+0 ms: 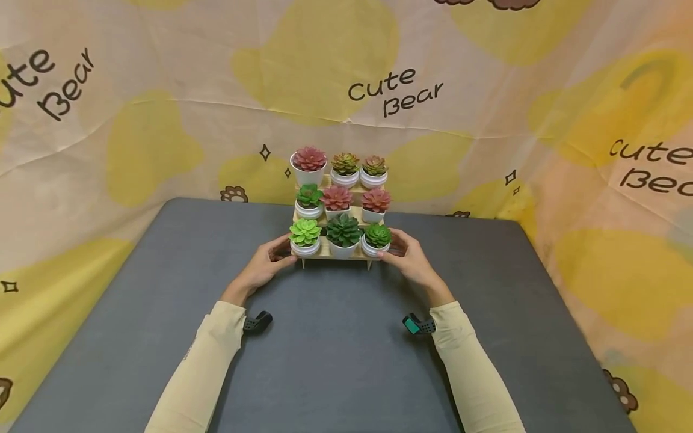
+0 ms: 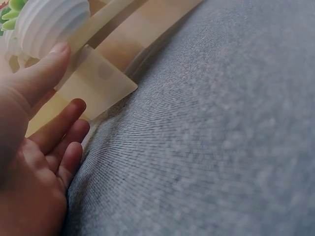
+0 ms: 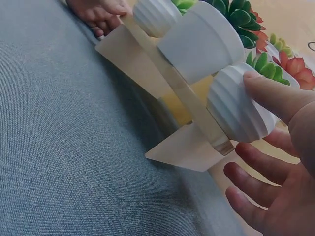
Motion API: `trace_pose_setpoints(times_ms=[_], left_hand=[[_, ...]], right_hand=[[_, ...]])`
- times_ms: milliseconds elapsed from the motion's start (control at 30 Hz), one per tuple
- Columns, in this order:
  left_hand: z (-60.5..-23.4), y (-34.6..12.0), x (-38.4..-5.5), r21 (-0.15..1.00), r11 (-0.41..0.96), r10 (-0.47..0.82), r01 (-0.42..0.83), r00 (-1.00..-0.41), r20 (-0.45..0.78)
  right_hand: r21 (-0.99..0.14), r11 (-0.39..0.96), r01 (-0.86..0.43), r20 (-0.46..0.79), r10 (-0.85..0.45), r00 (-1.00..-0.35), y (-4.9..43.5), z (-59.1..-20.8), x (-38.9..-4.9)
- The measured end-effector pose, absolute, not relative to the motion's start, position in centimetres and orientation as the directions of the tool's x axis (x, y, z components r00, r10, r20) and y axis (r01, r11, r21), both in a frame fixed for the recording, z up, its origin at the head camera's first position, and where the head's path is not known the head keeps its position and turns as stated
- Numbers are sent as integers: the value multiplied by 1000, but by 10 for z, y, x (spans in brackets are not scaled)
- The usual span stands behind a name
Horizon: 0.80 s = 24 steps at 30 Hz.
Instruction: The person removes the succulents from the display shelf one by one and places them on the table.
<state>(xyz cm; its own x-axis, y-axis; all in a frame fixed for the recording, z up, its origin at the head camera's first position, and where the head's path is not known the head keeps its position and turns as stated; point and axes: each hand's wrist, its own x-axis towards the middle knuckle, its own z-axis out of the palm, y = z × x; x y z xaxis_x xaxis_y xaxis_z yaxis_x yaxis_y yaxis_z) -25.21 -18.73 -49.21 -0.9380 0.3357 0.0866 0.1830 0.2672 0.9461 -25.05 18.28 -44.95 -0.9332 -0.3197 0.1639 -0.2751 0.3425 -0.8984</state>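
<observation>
A three-tier wooden stand point(image 1: 325, 248) stands on the table, holding several small succulents in white pots. My left hand point(image 1: 265, 263) grips the left end of its lowest shelf, the thumb by the ribbed pot point(image 2: 51, 27) of a light green succulent point(image 1: 305, 231). At the opposite end, my right hand point(image 1: 411, 258) holds the ribbed pot point(image 3: 238, 105) of a green succulent point(image 1: 378, 234), thumb in front and index finger behind. Its other fingers lie loosely beside the shelf end. Between these two sits a dark green succulent point(image 1: 343, 229) in a smooth pot point(image 3: 202, 44).
The grey-covered table point(image 1: 335, 361) extends around the stand. A printed cloth point(image 1: 206, 72) with yellow patches hangs behind and beside it. Red, green and brownish succulents fill the upper tiers. Dark bands point(image 1: 257, 323) sit at both wrists.
</observation>
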Motion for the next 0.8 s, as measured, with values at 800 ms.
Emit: trace_pose_setpoints(times_ms=[800], left_hand=[[-494,-187,-250,925,293,355,241,-926,128]], right_hand=[[-890,317,-328,231,-308,-923,182,-441,-242]])
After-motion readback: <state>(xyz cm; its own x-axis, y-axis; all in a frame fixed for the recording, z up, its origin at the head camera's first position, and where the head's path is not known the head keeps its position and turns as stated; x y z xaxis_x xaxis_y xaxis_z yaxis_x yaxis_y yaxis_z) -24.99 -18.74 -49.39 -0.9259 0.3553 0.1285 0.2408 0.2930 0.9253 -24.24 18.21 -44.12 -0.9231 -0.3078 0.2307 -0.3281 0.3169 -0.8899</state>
